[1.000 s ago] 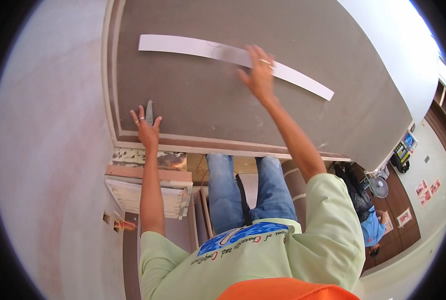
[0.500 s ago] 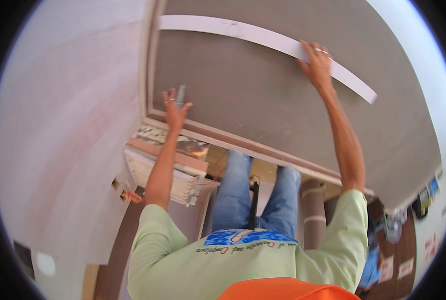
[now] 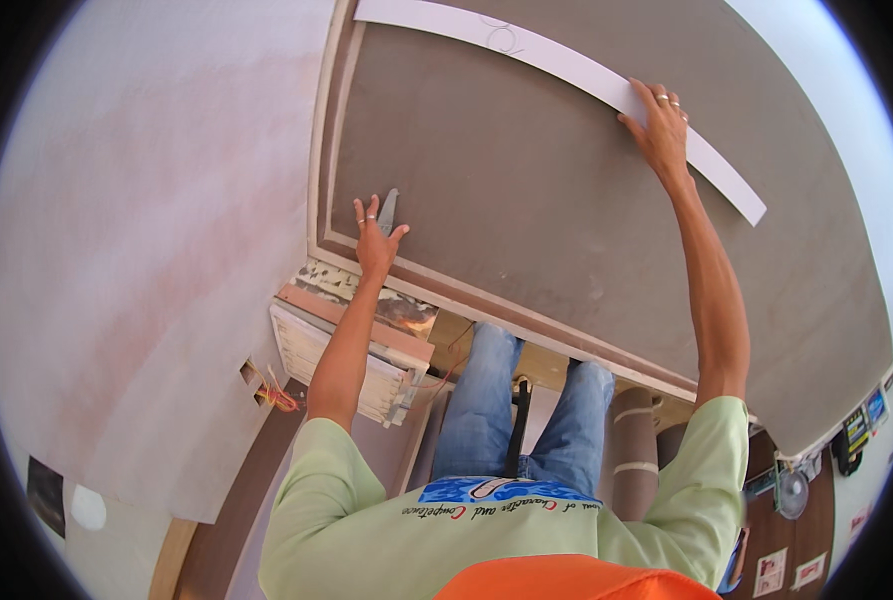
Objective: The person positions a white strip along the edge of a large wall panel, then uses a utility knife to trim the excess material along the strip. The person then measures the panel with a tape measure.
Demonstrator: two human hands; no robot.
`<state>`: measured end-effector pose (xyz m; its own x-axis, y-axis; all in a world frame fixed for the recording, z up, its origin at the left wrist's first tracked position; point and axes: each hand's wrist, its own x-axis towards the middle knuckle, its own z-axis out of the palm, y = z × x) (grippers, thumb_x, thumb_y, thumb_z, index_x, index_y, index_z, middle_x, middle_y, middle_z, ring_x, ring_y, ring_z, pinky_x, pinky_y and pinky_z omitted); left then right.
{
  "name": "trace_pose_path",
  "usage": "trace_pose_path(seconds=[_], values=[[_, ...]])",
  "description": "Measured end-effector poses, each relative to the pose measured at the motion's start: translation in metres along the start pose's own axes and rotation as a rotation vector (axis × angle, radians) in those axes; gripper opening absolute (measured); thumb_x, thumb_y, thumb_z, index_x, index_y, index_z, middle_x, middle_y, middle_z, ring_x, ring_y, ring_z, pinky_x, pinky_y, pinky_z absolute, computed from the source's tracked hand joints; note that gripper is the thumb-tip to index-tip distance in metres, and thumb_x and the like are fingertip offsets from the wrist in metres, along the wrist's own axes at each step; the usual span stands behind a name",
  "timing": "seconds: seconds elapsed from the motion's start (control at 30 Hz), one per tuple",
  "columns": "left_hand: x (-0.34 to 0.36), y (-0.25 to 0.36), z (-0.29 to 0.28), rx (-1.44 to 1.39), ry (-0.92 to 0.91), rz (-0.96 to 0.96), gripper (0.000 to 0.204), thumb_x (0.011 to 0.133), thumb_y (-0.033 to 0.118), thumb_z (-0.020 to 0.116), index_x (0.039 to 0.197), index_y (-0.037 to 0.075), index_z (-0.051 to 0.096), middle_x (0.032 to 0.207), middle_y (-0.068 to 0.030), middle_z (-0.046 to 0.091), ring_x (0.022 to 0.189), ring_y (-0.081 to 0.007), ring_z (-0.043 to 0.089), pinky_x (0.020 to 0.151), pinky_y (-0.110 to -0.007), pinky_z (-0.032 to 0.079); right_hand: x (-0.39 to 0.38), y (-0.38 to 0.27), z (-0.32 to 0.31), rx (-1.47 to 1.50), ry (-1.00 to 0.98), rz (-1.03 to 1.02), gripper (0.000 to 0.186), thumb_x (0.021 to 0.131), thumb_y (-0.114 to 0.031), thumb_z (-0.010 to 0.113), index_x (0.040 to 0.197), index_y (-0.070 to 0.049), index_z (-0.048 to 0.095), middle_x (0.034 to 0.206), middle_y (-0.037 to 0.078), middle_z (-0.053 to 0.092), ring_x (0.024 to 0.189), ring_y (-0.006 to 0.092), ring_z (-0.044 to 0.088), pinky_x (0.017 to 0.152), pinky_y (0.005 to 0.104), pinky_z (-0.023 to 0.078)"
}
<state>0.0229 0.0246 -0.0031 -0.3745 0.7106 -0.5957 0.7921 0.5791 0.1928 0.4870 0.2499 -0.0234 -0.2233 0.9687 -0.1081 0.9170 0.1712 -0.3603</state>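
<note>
The right hand [image 3: 658,125] lies flat, fingers spread, pressing the long white flat strip [image 3: 566,68] against the grey-brown recessed panel [image 3: 526,210]; the left hand [image 3: 374,240] is clamped on a small metal blade [image 3: 387,211]; the strip looks light and bendy, best held mid-length.

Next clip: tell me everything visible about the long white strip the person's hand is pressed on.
The white strip is long, thin and flat, with a smooth matte face like laminate or edging. It lies against the grey-brown panel, running from near the panel's upper left corner down toward the right; its curve may be only lens bend. A faint pencilled scribble shows near its upper end. Its lower right end is cut square. The right hand presses flat on it, rings on two fingers. The left hand is apart from it, lower on the panel.
</note>
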Motion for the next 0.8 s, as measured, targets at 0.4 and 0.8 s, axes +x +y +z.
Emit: trace_pose_path(seconds=[0.4,0.8], values=[[0.002,-0.024,0.016,0.004,0.051,0.119,0.089,0.076,0.03,0.082,0.151,0.015,0.036,0.16,-0.0205,0.018,0.146,-0.0353,0.026,0.111,-0.044,0.033,-0.001,0.014,0.024,-0.005,0.051,0.007,0.057,0.073,-0.024,0.081,0.126,-0.018,0.059,0.118,0.002,0.059,0.114,0.0263,0.054,0.091,0.0479,0.046],[0.004,-0.022,0.017,0.024,0.066,0.112,0.089,0.075,0.031,0.083,0.15,0.015,0.037,0.16,-0.0198,0.02,0.145,-0.0343,0.027,0.111,-0.043,0.034,0.014,0.023,0.018,-0.013,0.006,-0.004,0.055,0.074,-0.025,0.079,0.125,-0.018,0.059,0.121,0.002,0.058,0.115,0.0257,0.053,0.092,0.0473,0.045]])
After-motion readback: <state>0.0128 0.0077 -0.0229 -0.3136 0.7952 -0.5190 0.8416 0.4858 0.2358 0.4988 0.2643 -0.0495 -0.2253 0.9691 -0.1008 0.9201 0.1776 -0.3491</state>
